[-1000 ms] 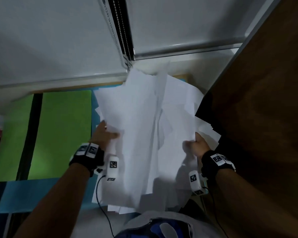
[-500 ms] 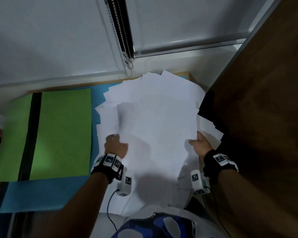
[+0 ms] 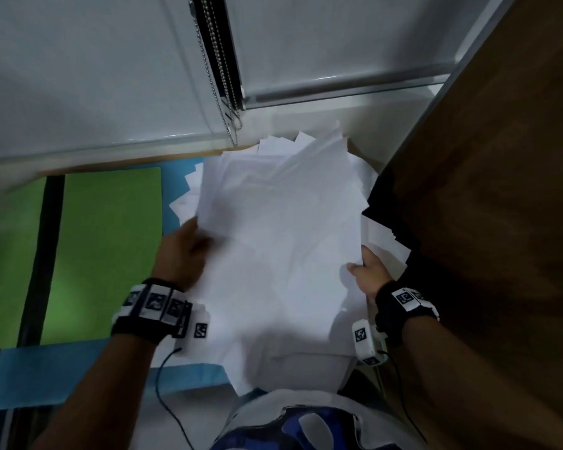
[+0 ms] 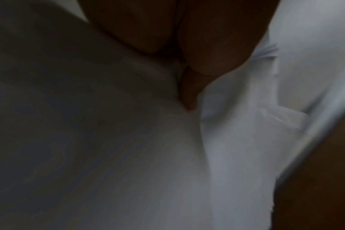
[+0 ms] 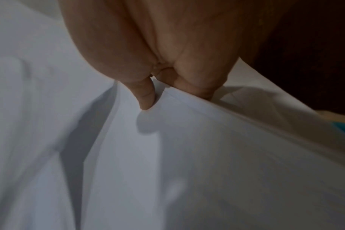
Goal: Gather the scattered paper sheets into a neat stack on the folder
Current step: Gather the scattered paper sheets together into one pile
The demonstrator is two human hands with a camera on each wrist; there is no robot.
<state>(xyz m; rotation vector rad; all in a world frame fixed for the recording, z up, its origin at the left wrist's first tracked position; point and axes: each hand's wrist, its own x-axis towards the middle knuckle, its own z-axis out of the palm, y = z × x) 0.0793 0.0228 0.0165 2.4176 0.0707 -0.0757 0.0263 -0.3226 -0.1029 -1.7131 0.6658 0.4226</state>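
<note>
The right hand (image 5: 148,46) has its thumb (image 5: 146,96) laid on top of the paper sheets (image 3: 280,254) and its other fingers curled under their right edge, pinching the bundle. The left hand (image 3: 182,254) is at the left edge with its fingers tucked in among the sheets; both views of it are too blurred and dark to tell whether they pinch or only press. So the sheets are mostly gathered between the 2 hands, but not squared: corners fan out at the far end, a few stick out on both sides, and the near end droops off the tabletop's front edge. The green folder (image 3: 111,248), flat and matte with a black spine strip, lies just left of the pile on a blue mat (image 3: 46,375); moving the pile onto it looks undone. The paper is thin, white and limp, bending in soft folds.
</note>
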